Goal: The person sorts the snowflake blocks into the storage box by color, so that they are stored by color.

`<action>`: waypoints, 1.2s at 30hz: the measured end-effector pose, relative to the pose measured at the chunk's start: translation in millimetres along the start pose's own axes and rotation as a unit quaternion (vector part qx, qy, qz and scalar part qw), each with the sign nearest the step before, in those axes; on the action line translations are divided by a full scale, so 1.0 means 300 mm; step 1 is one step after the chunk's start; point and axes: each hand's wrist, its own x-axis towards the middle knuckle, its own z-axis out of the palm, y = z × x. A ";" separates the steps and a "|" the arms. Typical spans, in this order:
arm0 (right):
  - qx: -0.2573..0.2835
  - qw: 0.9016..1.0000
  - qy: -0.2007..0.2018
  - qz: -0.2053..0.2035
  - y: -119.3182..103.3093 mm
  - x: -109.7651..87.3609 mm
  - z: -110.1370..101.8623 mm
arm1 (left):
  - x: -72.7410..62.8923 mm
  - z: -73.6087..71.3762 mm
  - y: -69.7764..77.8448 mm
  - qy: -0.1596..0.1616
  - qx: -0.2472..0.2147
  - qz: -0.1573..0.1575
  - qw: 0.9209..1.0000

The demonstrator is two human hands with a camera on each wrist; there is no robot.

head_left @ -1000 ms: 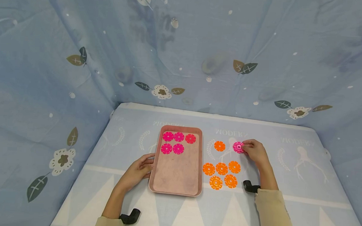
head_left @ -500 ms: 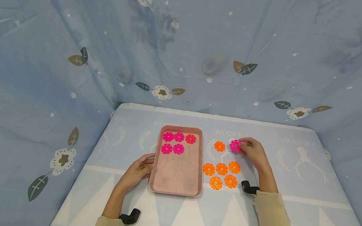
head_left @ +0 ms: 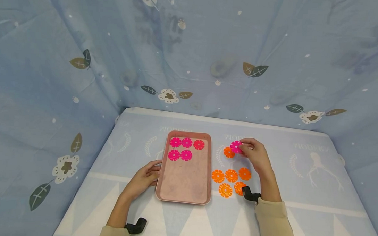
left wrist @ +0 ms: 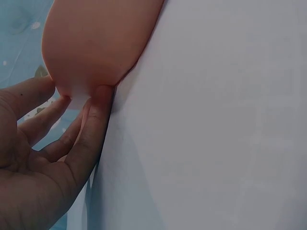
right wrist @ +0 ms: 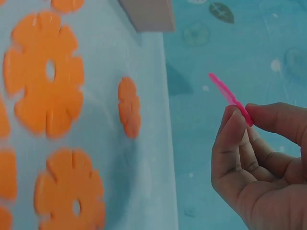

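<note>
My right hand point(head_left: 254, 153) pinches a pink notched plastic building disc point(head_left: 236, 146) between thumb and fingertips. In the right wrist view this disc point(right wrist: 229, 96) shows nearly edge-on, raised off the table. It overlaps a lone orange disc point(head_left: 228, 152) in the head view. My left hand point(head_left: 144, 177) grips the left side of a pink rectangular tray point(head_left: 184, 183), fingertips at its rim and wall. Several pink discs point(head_left: 186, 155) and a redder one point(head_left: 199, 144) lie flat in two rows at the tray's far end.
Several orange discs point(head_left: 231, 175) lie to the right of the tray, one partly behind the black wrist mount point(head_left: 250, 194). Another black mount point(head_left: 136, 226) sits at the left wrist. A patterned blue curtain point(head_left: 203, 63) stands behind the table point(head_left: 324, 185).
My right hand has lifted the pink disc and carried it left and slightly away from me, over beside the lone orange disc. The left hand and the tray have stayed in place.
</note>
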 end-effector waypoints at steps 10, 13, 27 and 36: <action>0.056 0.998 -0.031 0.008 -0.048 0.001 0.118 | -0.004 0.000 -0.007 0.001 0.000 0.000 1.000; 0.073 0.996 -0.041 0.001 -0.058 0.004 0.156 | -0.005 -0.001 -0.008 0.001 -0.001 0.001 1.000; 0.130 0.990 -0.056 -0.016 -0.109 0.012 0.341 | 0.002 -0.007 -0.018 -0.005 -0.006 0.011 1.000; 0.022 0.997 -0.054 -0.041 -0.093 0.018 0.421 | 0.002 -0.008 -0.018 -0.009 -0.010 0.015 1.000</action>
